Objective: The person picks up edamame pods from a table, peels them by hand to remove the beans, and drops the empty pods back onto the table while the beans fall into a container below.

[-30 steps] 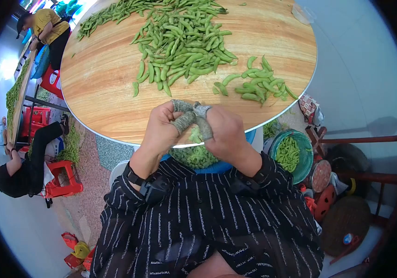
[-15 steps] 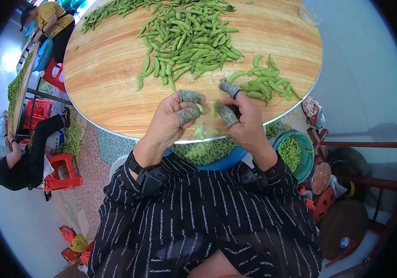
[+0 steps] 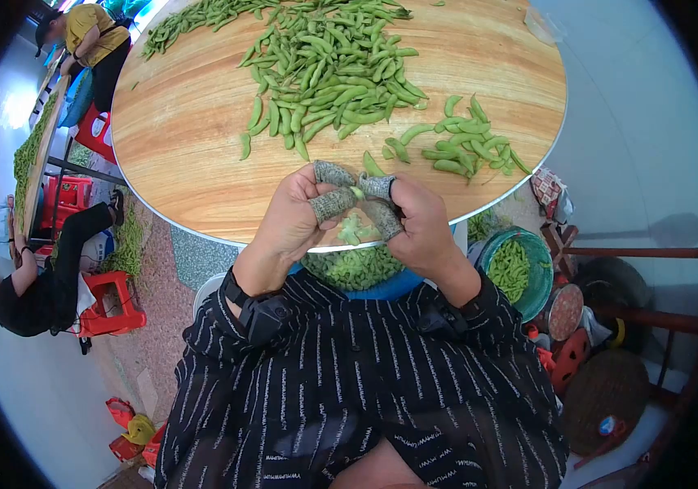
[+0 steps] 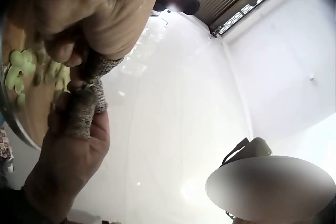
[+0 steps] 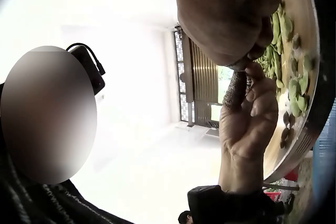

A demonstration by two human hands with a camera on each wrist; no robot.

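Observation:
Both hands meet just above the table's near edge, their thumbs and forefingers wrapped in grey knitted finger covers. My left hand (image 3: 284, 216) pinches a small green soybean pod (image 3: 358, 193), mostly hidden by the covers. From the other side my right hand (image 3: 426, 216) pinches the same pod with thumb and forefinger. Beneath the fingers, pale green beans (image 3: 353, 231) lie at the table edge. One loose pod (image 3: 372, 164) rests just beyond the fingertips. Below the edge, a blue basin (image 3: 410, 281) contains many shelled beans.
A large heap of pods (image 3: 333, 73) covers the far middle of the round wooden table (image 3: 194, 130); a smaller pile (image 3: 467, 147) lies to the right. A green bucket (image 3: 541, 281) of pods stands at lower right. Other people sit at left near red stools (image 3: 112, 301).
Half a second ago the hands were apart, the left holding the pod and a blurred green piece below the right. My right hand has since moved left to the pod; a loose pod now lies beyond it.

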